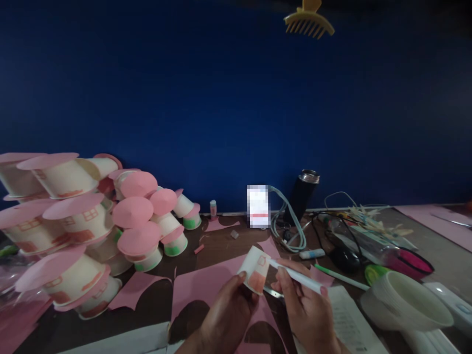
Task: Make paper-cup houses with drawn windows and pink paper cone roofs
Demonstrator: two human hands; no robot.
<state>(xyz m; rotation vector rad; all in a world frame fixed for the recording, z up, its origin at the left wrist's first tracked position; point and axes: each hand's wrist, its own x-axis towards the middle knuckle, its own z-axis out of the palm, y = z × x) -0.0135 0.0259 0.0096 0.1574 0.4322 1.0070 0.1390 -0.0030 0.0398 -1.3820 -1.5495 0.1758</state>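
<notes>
Near the middle front, my left hand point(229, 310) is closed around a small white paper cup point(254, 269), which it holds tilted. The cup bears a reddish patch near its rim and a small window outline. My right hand point(306, 305) grips a white marker pen point(298, 276) with a reddish end. The marker's tip is at the cup's side, by the window drawing; I cannot tell if it touches. Under both hands lies pink paper point(199, 285) with round cut-outs. Part of a metal tool point(273, 293) shows between the hands, mostly hidden.
Several decorated cups with pink paper roofs point(81, 211) are stacked at left. A phone point(258, 206) with a blurred screen stands at the back, beside a cable point(287, 196) and black flask point(303, 194). Nested paper cups point(405, 300) are at right, near a pink-edged pouch point(409, 263).
</notes>
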